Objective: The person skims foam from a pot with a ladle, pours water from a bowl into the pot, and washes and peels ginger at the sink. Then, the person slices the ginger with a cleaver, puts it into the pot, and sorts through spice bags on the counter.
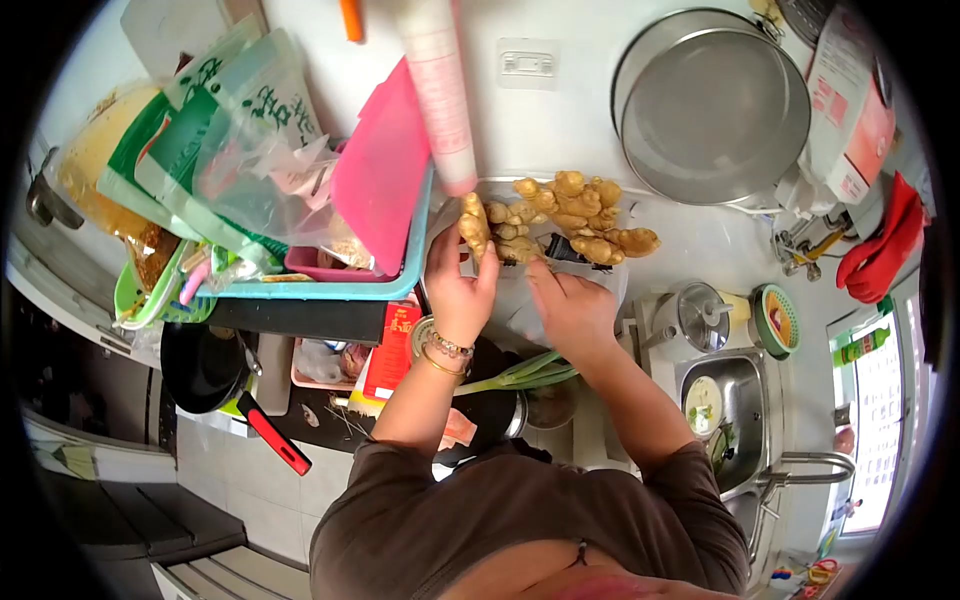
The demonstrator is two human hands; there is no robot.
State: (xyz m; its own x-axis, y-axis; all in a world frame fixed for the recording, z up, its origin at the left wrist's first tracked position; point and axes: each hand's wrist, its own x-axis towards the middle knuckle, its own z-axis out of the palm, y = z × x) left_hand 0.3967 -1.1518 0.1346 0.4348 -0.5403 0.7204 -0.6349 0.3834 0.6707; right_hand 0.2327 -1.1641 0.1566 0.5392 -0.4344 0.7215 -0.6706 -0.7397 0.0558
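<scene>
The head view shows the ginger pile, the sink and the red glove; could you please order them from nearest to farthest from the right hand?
From the right hand:
1. Ginger pile: just ahead of it.
2. Sink: to the right, nearer the body.
3. Red glove: far right, by the window.

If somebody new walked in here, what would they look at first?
Probably the knobbly ginger in the middle, with the left hand around one piece. Next, maybe the bright pink board to its left and the big round pan at upper right. The red glove at the far right catches the eye too.
</scene>
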